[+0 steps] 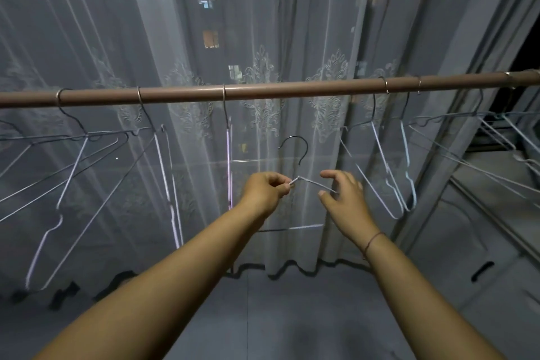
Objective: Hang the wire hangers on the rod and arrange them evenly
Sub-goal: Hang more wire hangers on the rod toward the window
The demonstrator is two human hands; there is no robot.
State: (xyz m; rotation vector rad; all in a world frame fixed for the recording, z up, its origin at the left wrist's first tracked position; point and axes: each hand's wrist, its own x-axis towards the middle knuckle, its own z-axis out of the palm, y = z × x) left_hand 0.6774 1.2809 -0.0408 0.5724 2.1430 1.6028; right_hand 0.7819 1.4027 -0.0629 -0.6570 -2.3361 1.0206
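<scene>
A brown rod [277, 90] runs across the view at chest height. Several wire hangers hang from it: three on the left half, among them one at the centre [228, 137], and a group on the right [388, 155]. A stretch of rod between the centre hanger and the right group is bare. Below that stretch I hold a wire hanger [304, 178] with its hook up, under the rod and apart from it. My left hand [267, 191] pinches its left shoulder. My right hand [343, 196] has thumb and fingers apart around the right shoulder wire.
A sheer patterned curtain [292, 23] hangs right behind the rod, with lit windows showing through it. A grey floor [277, 316] lies below. At the right stands a window frame [496, 242] with a dark handle.
</scene>
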